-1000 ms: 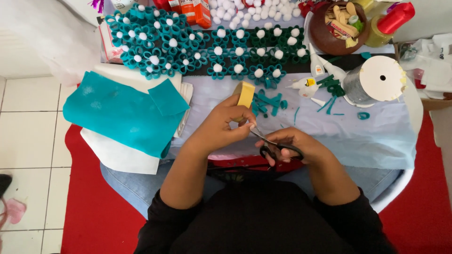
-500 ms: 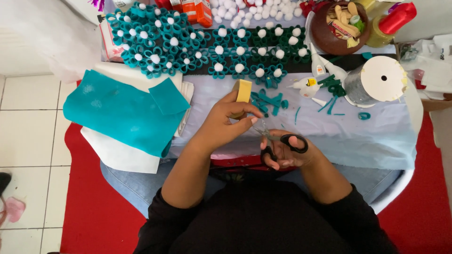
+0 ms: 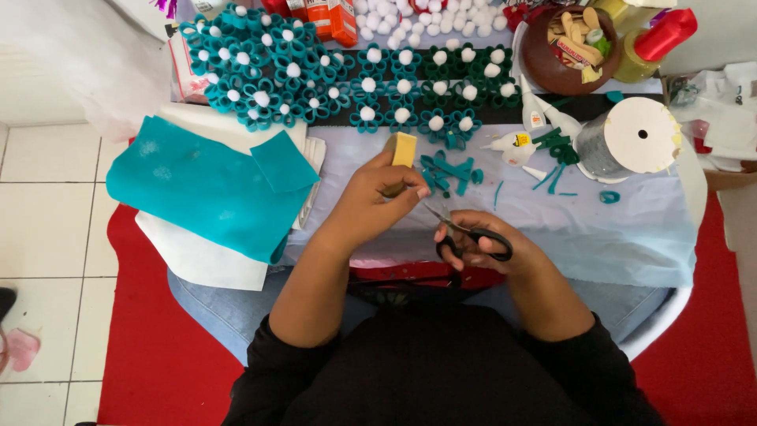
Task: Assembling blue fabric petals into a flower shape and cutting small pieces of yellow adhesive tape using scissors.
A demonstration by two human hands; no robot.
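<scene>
My left hand (image 3: pixel 371 201) pinches a small yellow piece (image 3: pixel 404 149) upright above the lap table (image 3: pixel 615 237). My right hand (image 3: pixel 489 248) grips black-handled scissors (image 3: pixel 473 234), with the blades pointing up-left toward my left fingertips. Just beyond the yellow piece lies a small heap of teal felt strips (image 3: pixel 449 170). Both forearms wear black sleeves.
Rows of teal and dark green felt flowers with white pompom centres (image 3: pixel 331 79) fill the far side. A teal felt sheet (image 3: pixel 205 185) lies on white sheets at left. A ribbon spool (image 3: pixel 627 138), glue bottles (image 3: pixel 536 118), a brown bowl (image 3: pixel 568 47) and a red-capped bottle (image 3: pixel 650 43) stand at right.
The scissors have drawn back slightly from the yellow piece. My left hand has raised the piece a little and holds it more upright.
</scene>
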